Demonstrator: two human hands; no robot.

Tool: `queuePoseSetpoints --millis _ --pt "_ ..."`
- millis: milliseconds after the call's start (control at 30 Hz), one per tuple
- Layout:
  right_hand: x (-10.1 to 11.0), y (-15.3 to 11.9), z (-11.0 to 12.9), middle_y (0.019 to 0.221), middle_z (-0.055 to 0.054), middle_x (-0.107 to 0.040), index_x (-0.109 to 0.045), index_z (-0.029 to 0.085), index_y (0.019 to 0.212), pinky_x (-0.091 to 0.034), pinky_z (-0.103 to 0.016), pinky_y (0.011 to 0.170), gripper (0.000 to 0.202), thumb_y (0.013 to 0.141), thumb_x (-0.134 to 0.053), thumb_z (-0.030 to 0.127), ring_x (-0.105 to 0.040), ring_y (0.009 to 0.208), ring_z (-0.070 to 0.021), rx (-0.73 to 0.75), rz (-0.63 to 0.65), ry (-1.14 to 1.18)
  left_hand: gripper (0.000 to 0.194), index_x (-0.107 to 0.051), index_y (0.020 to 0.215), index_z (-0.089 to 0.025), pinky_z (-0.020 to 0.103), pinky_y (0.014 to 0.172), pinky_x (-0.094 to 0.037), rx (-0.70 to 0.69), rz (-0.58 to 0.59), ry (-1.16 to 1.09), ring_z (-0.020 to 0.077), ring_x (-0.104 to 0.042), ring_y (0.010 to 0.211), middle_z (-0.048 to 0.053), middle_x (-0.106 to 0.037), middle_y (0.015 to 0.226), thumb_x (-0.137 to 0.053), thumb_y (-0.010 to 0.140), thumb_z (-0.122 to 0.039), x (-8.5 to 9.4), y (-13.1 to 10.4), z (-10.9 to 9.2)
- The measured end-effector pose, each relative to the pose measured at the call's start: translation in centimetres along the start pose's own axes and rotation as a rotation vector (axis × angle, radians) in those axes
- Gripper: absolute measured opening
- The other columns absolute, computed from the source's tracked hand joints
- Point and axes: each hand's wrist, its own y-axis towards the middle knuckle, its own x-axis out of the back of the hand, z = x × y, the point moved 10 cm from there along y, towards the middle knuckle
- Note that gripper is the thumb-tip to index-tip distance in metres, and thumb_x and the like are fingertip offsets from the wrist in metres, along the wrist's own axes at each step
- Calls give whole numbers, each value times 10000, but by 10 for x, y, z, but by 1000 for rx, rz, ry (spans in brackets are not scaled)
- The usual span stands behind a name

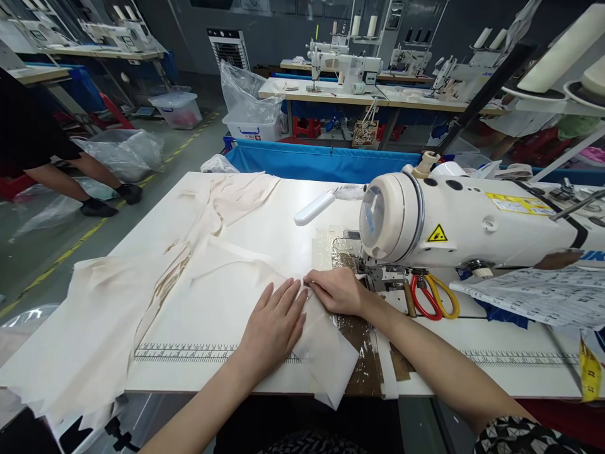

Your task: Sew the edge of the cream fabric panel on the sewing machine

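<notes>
Cloth (241, 261), thin and pale, lies on the white table (283, 202), in front of the person. The left hand (276, 321) is flat on it, palm down. Its arm comes up from 7 o'clock, and its fingers point to 1 o'clock, long and only a little bit apart, pressing down and not curled around anything.

The right hand (333, 289) is close by, at 2 o'clock from the left one. Its arm comes in from 4 o'clock, and the hand points to 9 o'clock. Its fingers are bent and close together, pinching a bit of the cloth just past the left fingertips. I cannot tell if something small is in the pinch too.

One end of the cloth sticks out at 4 o'clock from the left hand and goes over the near edge of the table. From the right hand, the big sewing machine (444, 221) is at 2 o'clock, and scissors (432, 296) with red and yellow handles are at 3 o'clock. More pale cloth (104, 302) is spread out at 9 o'clock.
</notes>
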Motion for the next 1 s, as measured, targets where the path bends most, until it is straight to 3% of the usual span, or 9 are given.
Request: queuePoseSetpoints --millis 367,500,633,733,800,900,1000 --pt "14 -16 -2 710 -31 -674 -612 173 856 -353 -260 567 177 910 -452 120 -608 631 -184 35 39 17 396 -545 1330 -133 509 1035 -432 10 20 45 295 -506 1299 140 -566 1374 -349 1004 -242 2 1 -2" --pt "15 -17 -10 779 -38 -705 -611 162 1027 -414 -243 604 208 985 -408 165 -652 686 -175 -30 -18 86 395 -570 1307 -147 503 1027 -446 4 32 0 296 -516 1281 144 -571 1363 -339 1005 -256 5 4 1" --pt "25 -31 -7 871 -79 -729 -571 124 1177 -451 -255 625 258 1014 -381 191 -681 717 -184 -132 -92 103 371 -632 1186 -193 400 864 -539 -33 116 -169 245 -619 1103 116 -632 1253 -314 1013 -273 6 19 23" --pt "36 -63 0 884 -67 -740 -598 161 1147 -447 -274 613 225 973 -466 215 -687 723 -210 -212 -120 46 364 -622 1156 -192 377 805 -550 -23 138 -254 253 -632 1044 113 -642 1189 -322 987 -308 5 36 52" --pt "44 -95 -3 901 -33 -741 -610 196 1096 -455 -261 626 183 958 -491 212 -691 744 -194 -290 -148 0 353 -606 1136 -208 333 688 -541 13 236 -307 239 -663 932 97 -638 1147 -345 954 -363 -7 45 70" --pt "64 -152 -29 917 -18 -743 -605 201 1105 -475 -234 625 213 976 -438 177 -690 708 -157 -508 -236 -94 314 -574 1042 -226 302 579 -488 121 452 -368 198 -648 701 53 -647 973 -380 901 -428 -28 48 87" --pt "89 -204 -69 878 -77 -746 -618 158 1100 -477 -277 591 281 990 -360 182 -696 683 -209 -762 -330 -242 240 -547 896 -229 296 581 -457 186 579 -341 207 -621 665 17 -619 772 -413 867 -425 -29 42 89"
